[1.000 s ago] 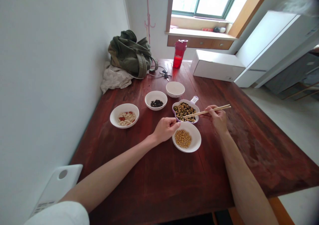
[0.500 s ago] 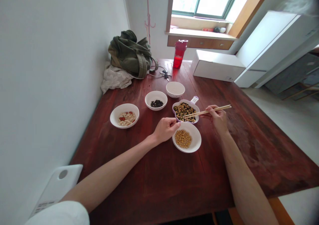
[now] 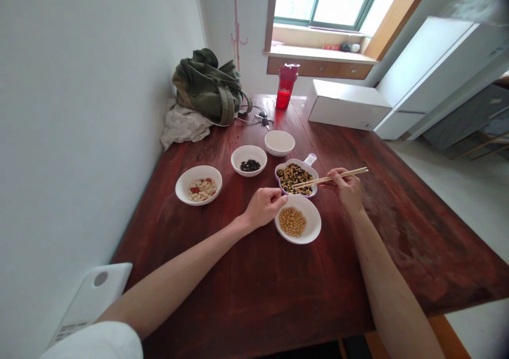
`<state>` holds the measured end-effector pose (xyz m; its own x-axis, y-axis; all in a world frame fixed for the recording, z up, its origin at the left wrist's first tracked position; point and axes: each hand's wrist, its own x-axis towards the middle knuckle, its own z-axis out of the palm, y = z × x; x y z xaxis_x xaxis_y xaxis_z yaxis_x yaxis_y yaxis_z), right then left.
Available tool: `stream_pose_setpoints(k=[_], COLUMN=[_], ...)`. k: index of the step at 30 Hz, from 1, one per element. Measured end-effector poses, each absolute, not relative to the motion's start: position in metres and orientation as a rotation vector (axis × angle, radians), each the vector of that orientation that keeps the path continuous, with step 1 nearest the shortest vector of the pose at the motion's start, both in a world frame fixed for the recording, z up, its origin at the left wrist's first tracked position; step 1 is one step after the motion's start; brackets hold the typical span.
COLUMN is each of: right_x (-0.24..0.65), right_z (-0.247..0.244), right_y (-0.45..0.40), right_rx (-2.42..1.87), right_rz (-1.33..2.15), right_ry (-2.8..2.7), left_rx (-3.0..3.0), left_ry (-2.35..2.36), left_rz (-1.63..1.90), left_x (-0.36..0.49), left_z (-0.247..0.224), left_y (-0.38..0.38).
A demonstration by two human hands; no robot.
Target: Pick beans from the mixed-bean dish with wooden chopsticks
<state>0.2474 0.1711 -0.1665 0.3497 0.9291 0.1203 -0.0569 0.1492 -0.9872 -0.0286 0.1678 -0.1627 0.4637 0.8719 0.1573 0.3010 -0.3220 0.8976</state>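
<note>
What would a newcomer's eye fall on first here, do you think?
Probably the dark red wooden table with its white bowls. Mid-table, the right hand holds wooden chopsticks over a purple-rimmed dish of mixed beans, the left hand curled beside a white bowl of yellow soybeans. A red plastic bottle stands at the far end.

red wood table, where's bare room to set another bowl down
Free reddish-brown wood tabletop lies right of the right hand, below the white cardboard box; more lies below the white soybean bowl, between the left forearm and right forearm. Crowded: around the purple-rimmed bean dish, soybean bowl and left hand.
</note>
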Motion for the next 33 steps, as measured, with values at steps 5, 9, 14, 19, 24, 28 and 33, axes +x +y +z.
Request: stream_pose_setpoints(k=[5,9,14,19,24,28,33], right_x=[0.2470,0.2474,0.2493,0.2506,0.2523,0.2532,0.2502], right_z=[-0.1656,-0.1678,-0.1703,-0.1669,-0.1668,-0.1711,-0.1710], right_y=[0.1715,0.1718,0.1730,0.1729,0.1732,0.1744,0.1731], right_rx=[-1.200,-1.197,-1.171,-1.131,-1.130,-1.156,-1.183], right_rz=[0.886,0.886,0.893,0.905,0.893,0.894,0.890], right_ry=[-0.943,-0.939,-0.896,-0.841,-0.830,-0.885,-0.923], left_rx=[1.850,1.849,1.853,1.849,1.848,1.846,1.843], left_ry=[0.981,0.981,0.980,0.981,0.988,0.987,0.985], left_rz=[0.830,0.829,0.836,0.837,0.833,0.828,0.830], left_x=[-0.0290,-0.0291,-0.0286,-0.0287,-0.0289,-0.0291,-0.0290], left_z=[-0.1621,-0.1630,-0.1651,-0.1652,-0.1645,-0.1641,-0.1630], left_y=[0.1679,0.1682,0.1686,0.1687,0.1684,0.1680,0.1678])
